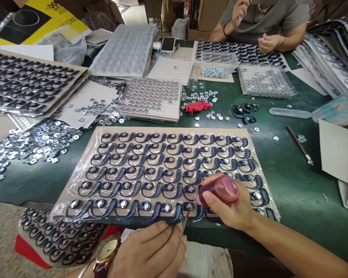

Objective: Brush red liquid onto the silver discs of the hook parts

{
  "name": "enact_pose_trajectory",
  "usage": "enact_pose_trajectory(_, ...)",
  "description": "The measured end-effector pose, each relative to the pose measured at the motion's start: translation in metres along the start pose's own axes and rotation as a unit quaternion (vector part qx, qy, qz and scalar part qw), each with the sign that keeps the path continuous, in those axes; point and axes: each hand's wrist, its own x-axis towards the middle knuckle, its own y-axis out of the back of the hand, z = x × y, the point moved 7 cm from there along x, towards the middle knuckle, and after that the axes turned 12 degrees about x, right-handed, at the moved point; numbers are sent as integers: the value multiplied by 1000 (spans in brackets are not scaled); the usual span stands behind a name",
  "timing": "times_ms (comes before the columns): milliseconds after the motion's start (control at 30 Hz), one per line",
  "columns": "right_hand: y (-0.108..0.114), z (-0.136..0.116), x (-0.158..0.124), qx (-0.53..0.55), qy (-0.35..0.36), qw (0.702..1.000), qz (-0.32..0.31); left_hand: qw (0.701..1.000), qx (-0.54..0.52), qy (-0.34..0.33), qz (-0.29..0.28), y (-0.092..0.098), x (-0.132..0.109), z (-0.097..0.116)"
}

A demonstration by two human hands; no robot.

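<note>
Gripping stick [186, 222] in left hand [150, 251], aimed at piece [188, 206] ahead, by table's near edge [205, 232]; clasping bottle [222, 189] in right hand [240, 208].

Light's pretty decent honestly, fairly even with soft shadows. The plastic-wrapped card [174, 130] throws glare off its film, and the counter [278, 170] right of it has a hazy sheen. Washers [43, 141] left of the card glint hard. Stacked sheets [332, 61] beyond its far right corner look wide-angle stretched, kinda soft too.
</note>
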Motion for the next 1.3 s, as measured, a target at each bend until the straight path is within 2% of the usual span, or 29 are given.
enact_pose_trajectory(167,-2,2,1,2,-10,1000,-6,998,7,41,-46,-1,0,-3)
enact_pose_trajectory(267,-1,1,2,-4,-10,1000,-7,1000,-7,25,-14,2,0,-4)
enact_pose_trajectory(367,0,-3,3,-16,1,1000,-5,998,-33,53,10,3,-1,-10)
enact_pose_trajectory(433,1,-5,3,-22,7,1000,-4,996,-48,75,7,2,-1,-13)
enact_pose_trajectory(667,2,-4,1,0,12,1000,1,994,-80,69,-24,3,4,-19)
enact_pose_trajectory(933,0,-4,1,-23,14,1000,-13,986,-146,83,-6,3,1,-29)
enact_pose_trajectory(1067,-4,-6,1,-6,39,999,-34,973,-183,140,-10,1,-2,-38)
enact_pose_trajectory(1200,-8,-6,-3,4,67,997,-44,955,-216,201,13,-2,-6,-46)
enact_pose_trajectory(1300,-5,-11,-4,22,45,998,-39,950,-225,217,8,-4,-7,-48)
